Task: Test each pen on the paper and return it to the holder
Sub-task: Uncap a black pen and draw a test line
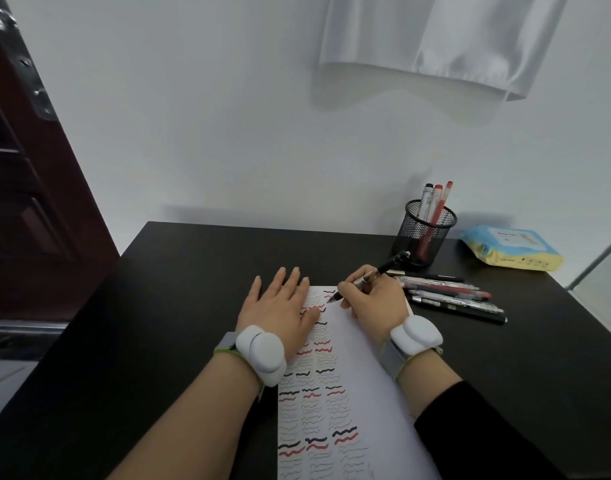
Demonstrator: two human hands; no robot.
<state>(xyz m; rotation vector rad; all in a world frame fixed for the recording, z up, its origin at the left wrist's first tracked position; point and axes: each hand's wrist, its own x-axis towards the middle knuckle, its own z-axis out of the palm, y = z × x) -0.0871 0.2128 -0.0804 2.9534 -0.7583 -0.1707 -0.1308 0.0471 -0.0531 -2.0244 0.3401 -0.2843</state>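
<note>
While left hand (283,303) lies flat pinning the paper (352,393), right hand (373,299) pinches the pen (369,277), tip mid-frame; light, short stroke should suffice.

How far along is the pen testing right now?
Done: three pens stand in the black mesh holder, and wavy marks fill much of the white paper. In hand: the right hand holds a black pen with its tip at the paper, the left hand flat on the paper. Left: several pens lying on the dark table.
</note>
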